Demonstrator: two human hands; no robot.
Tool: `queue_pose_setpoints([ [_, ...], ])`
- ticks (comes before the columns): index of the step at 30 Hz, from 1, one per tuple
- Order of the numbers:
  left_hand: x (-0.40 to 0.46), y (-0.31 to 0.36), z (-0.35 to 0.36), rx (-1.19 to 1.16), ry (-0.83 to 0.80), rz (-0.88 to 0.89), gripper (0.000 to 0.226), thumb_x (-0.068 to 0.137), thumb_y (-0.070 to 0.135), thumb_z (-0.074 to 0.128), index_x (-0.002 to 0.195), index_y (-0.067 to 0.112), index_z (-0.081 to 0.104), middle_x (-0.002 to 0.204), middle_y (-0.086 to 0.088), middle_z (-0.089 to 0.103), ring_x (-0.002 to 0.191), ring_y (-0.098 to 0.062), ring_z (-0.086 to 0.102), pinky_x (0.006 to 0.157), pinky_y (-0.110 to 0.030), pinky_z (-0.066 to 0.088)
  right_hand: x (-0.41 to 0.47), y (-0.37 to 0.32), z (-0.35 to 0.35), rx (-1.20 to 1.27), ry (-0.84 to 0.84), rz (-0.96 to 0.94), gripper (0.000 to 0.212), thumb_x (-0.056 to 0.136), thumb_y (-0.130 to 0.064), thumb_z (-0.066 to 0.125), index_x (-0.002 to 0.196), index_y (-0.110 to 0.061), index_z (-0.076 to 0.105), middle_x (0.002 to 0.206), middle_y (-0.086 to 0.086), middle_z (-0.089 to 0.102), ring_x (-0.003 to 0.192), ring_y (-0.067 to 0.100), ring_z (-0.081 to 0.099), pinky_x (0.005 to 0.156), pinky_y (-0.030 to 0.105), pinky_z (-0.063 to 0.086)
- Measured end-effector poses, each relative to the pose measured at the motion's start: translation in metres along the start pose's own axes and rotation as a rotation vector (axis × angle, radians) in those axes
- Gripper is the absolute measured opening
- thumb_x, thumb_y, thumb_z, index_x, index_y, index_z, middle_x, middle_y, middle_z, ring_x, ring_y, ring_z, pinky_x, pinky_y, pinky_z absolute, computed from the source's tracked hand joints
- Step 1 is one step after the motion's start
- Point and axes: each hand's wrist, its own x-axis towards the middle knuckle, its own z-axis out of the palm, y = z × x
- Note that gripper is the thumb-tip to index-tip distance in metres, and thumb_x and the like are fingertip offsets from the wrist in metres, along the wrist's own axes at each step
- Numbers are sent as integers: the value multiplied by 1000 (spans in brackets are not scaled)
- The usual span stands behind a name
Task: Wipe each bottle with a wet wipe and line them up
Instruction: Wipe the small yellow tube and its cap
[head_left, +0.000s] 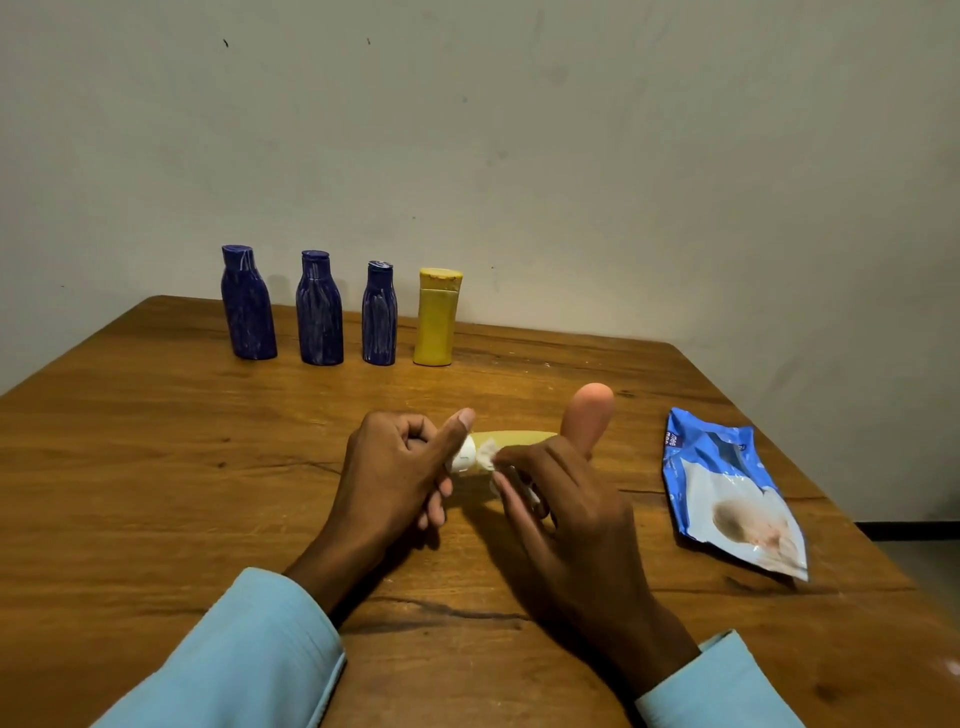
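Pale blue sleeves (249, 649) are filling the bottom of the view, and both hands are working out over the wooden table (156, 467). Left hand (395, 467) is curling round one end of a yellow bottle (511, 439) lying on its side, thumb riding up over the white cap end, so the bottle is being kept from rolling while it gets cleaned. Right hand (566, 519) is pinching a scrap of white wet wipe (488, 457) between thumb and fingertips and pressing it against the bottle near the cap (how much wipe is tucked under the palm, I cannot tell). Just behind that hand a peach-coloured bottle (589, 415) is standing up, partly hidden, and it looks to be waiting its turn. Over on the right the blue wipes packet (727, 493) is lying flat within easy reach of the wiping hand, sensibly placed for another sheet. Along the far edge, near the wall, three blue bottles (319, 312) and a second yellow bottle (436, 317) are standing upright in a neat spaced row, which I'm reading as the finished line. So the task seems well along, with the bottle in hand likely joining the row's right end.
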Motion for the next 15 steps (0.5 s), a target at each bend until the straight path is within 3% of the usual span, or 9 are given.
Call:
queue_pose_setpoints([
  [4, -1, 1, 0, 25, 17, 10, 43, 96, 48, 69, 85, 6, 69, 62, -13, 71, 42, -21, 61, 42, -28, 47, -2, 1, 6, -102, -64, -36, 19, 102, -28, 66, 120, -22, 62, 108, -7, 63, 88, 3, 60, 65, 25, 54],
  [9, 0, 1, -1, 23, 41, 9, 44, 98, 48, 69, 85, 6, 70, 61, -14, 71, 42, -22, 61, 43, -28, 46, 5, 13, -6, -173, 183, 308, 19, 98, -20, 69, 114, -26, 61, 96, -13, 62, 79, 1, 58, 64, 16, 49],
  [12, 0, 2, 0, 35, 39, 11, 44, 97, 49, 68, 85, 7, 70, 61, -13, 71, 42, -22, 62, 43, -28, 47, 5, 12, -7, -160, 207, 280, 21, 98, -18, 69, 116, -25, 62, 98, -12, 63, 81, 1, 58, 65, 12, 48],
  [15, -2, 2, 2, 45, 28, 5, 43, 97, 49, 69, 86, 7, 70, 62, -13, 72, 43, -23, 63, 44, -30, 49, 5, 6, 1, -127, 115, 194, 23, 98, -17, 71, 116, -26, 59, 102, -12, 63, 84, -1, 59, 68, 11, 49],
])
